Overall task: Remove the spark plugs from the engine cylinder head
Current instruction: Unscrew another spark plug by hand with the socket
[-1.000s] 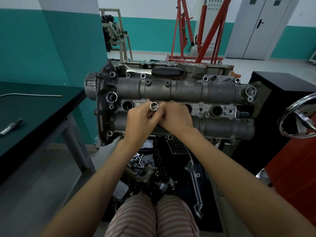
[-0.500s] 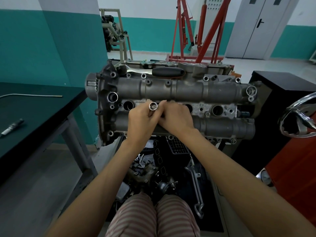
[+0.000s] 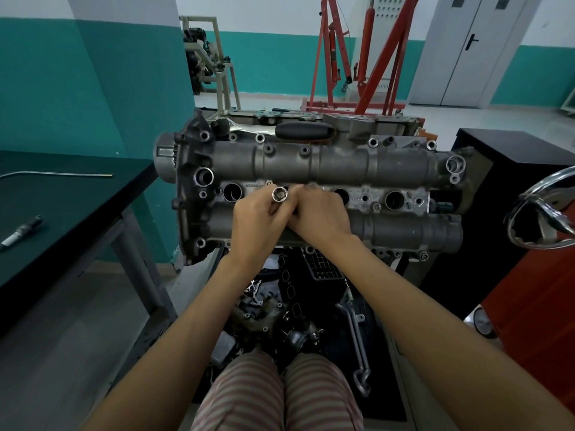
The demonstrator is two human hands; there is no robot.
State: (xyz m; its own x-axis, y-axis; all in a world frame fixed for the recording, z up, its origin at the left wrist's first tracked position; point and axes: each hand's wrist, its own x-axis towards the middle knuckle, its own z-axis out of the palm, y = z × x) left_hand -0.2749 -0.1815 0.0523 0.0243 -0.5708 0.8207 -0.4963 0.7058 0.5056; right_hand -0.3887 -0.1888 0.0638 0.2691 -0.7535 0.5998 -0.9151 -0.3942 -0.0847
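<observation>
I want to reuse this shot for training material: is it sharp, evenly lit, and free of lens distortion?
Head view: light is soft and even, the hands and socket on the cylinder head look sharp; wide-angle bending curves the door and table edges; slight glare on the chrome emblem at right.

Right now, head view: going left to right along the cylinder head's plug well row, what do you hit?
Open well → socket in left hand → right hand → open well → open well.

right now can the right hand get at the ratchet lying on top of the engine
Probably not right away: the right hand is busy with the left hand around the socket. The way itself looks free, since the ratchet lies uncovered on the cylinder head just beyond them.
</observation>
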